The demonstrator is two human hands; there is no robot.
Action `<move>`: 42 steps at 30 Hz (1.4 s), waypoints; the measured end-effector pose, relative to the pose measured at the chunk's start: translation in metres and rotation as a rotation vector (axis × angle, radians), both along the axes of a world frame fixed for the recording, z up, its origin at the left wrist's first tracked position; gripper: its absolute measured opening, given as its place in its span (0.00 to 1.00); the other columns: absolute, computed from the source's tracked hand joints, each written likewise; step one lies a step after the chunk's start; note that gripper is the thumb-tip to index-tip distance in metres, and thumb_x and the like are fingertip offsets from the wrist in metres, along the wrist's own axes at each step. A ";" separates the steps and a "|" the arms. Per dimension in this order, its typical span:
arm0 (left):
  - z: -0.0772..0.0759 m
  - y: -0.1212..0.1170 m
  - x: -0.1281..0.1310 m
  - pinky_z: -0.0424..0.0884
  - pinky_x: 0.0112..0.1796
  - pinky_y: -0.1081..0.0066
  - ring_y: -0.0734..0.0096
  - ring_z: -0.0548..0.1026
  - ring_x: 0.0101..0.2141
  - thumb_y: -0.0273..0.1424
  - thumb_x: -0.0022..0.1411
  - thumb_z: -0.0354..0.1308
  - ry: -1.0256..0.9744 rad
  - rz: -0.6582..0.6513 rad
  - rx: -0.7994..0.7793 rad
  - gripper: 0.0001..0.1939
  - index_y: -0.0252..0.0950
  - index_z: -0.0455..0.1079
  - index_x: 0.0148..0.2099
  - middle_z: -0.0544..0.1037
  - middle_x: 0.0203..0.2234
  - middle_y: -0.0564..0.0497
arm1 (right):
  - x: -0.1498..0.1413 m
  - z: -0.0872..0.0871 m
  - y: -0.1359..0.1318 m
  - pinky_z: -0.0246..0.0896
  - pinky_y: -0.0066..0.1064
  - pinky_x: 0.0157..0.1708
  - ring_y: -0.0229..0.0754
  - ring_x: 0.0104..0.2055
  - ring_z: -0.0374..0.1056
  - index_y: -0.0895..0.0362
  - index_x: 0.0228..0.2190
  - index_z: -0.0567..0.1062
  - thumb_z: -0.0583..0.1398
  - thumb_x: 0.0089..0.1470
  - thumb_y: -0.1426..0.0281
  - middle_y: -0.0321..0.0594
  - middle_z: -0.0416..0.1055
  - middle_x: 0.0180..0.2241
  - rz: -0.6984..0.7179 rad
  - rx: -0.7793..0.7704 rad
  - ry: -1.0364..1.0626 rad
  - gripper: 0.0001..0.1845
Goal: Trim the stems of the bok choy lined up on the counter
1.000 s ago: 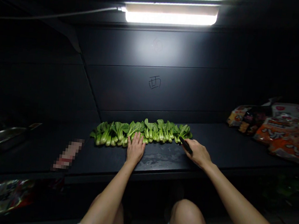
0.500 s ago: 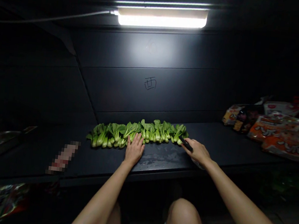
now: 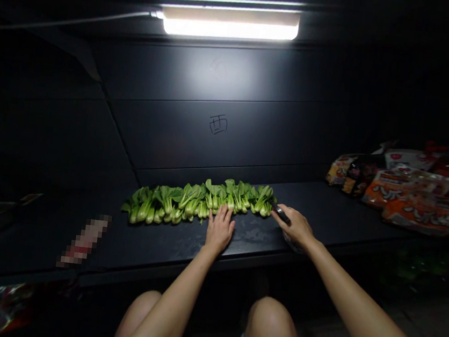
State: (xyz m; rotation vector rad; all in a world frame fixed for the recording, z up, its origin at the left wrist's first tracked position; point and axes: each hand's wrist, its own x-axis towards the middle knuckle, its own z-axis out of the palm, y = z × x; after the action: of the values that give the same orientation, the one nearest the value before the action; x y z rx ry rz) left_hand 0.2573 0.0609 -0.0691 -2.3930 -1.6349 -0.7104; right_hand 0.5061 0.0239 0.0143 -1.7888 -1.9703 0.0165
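Nearest, the left hand (image 3: 221, 228) rests with fingers slightly apart against the row of leafy greens (image 3: 200, 201) on the dark worktop (image 3: 305, 205). The right hand (image 3: 293, 223) is closed around a black handle (image 3: 281, 213) at the row's right end. Beyond, a lit lamp (image 3: 230, 24) hangs above.

Bok choy (image 3: 170, 200) rowed on shelf (image 3: 138, 245); black tool (image 3: 281, 213) tilted.

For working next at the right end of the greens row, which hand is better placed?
Likely the right hand: its black tool is at that end; the left hand touches the greens nearer their middle.
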 end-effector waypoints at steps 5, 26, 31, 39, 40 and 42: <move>0.001 -0.001 -0.003 0.46 0.62 0.47 0.60 0.51 0.65 0.38 0.68 0.40 0.008 0.031 -0.019 0.25 0.38 0.54 0.65 0.57 0.64 0.46 | 0.002 -0.002 0.002 0.54 0.26 0.31 0.43 0.37 0.71 0.52 0.37 0.73 0.50 0.60 0.56 0.40 0.75 0.33 -0.028 -0.030 -0.027 0.17; 0.001 -0.001 -0.001 0.47 0.62 0.45 0.59 0.52 0.64 0.37 0.68 0.41 -0.041 0.027 -0.030 0.25 0.37 0.54 0.65 0.58 0.64 0.44 | 0.014 0.006 -0.005 0.51 0.28 0.28 0.46 0.36 0.72 0.52 0.38 0.73 0.48 0.60 0.57 0.42 0.76 0.34 -0.137 -0.133 -0.128 0.18; 0.001 -0.001 -0.001 0.47 0.62 0.45 0.59 0.52 0.64 0.37 0.68 0.41 -0.044 0.025 -0.021 0.25 0.37 0.55 0.65 0.59 0.64 0.44 | 0.016 0.004 -0.006 0.50 0.28 0.28 0.45 0.35 0.72 0.53 0.34 0.73 0.49 0.60 0.58 0.42 0.77 0.33 -0.124 -0.155 -0.154 0.17; -0.001 0.000 -0.002 0.46 0.62 0.44 0.59 0.51 0.65 0.37 0.68 0.40 -0.051 0.013 -0.032 0.25 0.36 0.54 0.65 0.57 0.64 0.44 | 0.009 -0.001 -0.005 0.51 0.27 0.28 0.43 0.34 0.71 0.51 0.38 0.74 0.50 0.59 0.56 0.40 0.76 0.32 -0.077 -0.087 -0.148 0.17; -0.001 0.000 -0.002 0.46 0.62 0.45 0.60 0.51 0.65 0.37 0.68 0.40 -0.055 0.011 -0.032 0.25 0.37 0.54 0.65 0.57 0.64 0.44 | 0.006 -0.001 -0.005 0.52 0.27 0.28 0.43 0.34 0.71 0.51 0.38 0.74 0.50 0.60 0.56 0.40 0.76 0.33 -0.064 -0.064 -0.139 0.17; 0.000 0.000 -0.002 0.46 0.62 0.45 0.60 0.51 0.65 0.37 0.68 0.40 -0.063 0.013 -0.033 0.25 0.38 0.54 0.65 0.57 0.64 0.44 | -0.002 -0.001 -0.004 0.53 0.26 0.30 0.42 0.35 0.71 0.51 0.38 0.74 0.50 0.60 0.57 0.40 0.76 0.33 -0.039 -0.025 -0.122 0.17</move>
State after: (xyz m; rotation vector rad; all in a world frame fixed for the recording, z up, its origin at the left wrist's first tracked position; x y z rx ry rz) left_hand 0.2553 0.0605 -0.0693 -2.4036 -1.6974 -0.7705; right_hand 0.5045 0.0203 0.0129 -1.8839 -2.0265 -0.0823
